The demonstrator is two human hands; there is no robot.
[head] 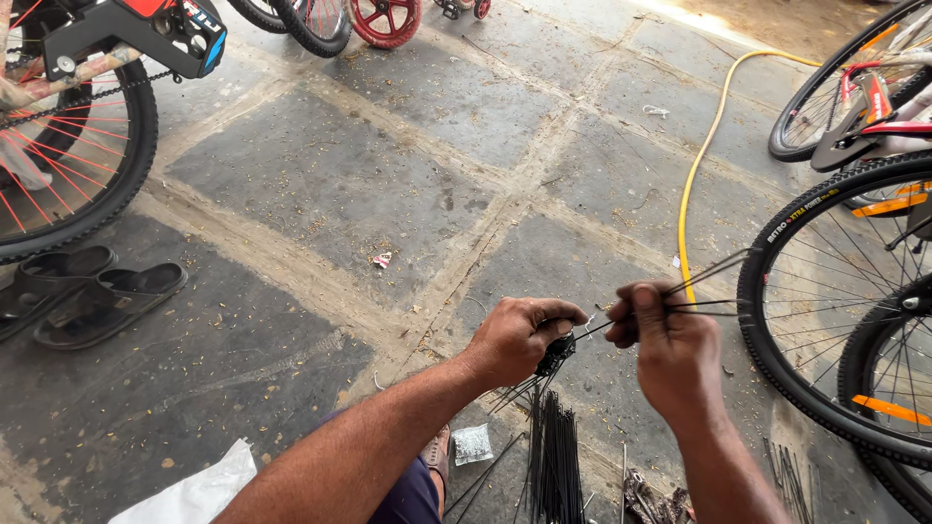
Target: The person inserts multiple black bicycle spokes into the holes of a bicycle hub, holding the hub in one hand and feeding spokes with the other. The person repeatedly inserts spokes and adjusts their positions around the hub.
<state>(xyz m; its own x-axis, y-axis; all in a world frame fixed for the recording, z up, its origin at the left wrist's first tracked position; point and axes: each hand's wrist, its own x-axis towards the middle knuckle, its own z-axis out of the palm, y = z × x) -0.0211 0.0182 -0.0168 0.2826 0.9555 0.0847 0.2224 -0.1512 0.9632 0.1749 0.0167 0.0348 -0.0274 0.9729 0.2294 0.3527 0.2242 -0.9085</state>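
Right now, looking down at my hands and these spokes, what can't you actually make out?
All in the head view:
- Black hub: mostly hidden by the left hand.
- Spokes: their ends hidden by the right hand; too thin to count.
- Spoke bundle: cut off by the bottom edge.
- Small clear bag: contents too small to tell.

dark sandals (pixel 83 296) chilling far left | yellow hose (pixel 701 160) snaking over the concrete floor (pixel 330 184) | red-spoked bike wheel (pixel 68 155) up top left | white bag (pixel 199 490) down low
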